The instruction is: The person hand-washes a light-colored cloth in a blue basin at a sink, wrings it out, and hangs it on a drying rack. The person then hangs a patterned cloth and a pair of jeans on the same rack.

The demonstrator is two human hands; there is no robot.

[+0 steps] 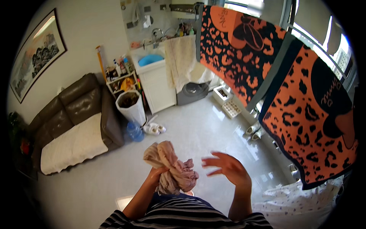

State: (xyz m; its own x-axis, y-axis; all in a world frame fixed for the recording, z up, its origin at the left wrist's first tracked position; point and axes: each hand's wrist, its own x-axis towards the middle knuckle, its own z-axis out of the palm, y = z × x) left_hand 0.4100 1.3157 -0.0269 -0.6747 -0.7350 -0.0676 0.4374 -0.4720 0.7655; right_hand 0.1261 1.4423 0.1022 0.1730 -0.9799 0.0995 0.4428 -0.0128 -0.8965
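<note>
My left hand grips a bunched-up pinkish-beige cloth in front of my striped shirt. The cloth is crumpled, with one fold rising above the hand, and it hides part of my fingers. To the right of the cloth, my right hand is raised and holds nothing. Its fingers are spread, slightly blurred, and point toward the cloth without touching it.
Large orange-and-black blankets hang on the right. A brown leather sofa stands left. Ahead are a white bin, a blue water bottle, white shoes, a sink cabinet and a washing machine. Patterned white fabric lies lower right.
</note>
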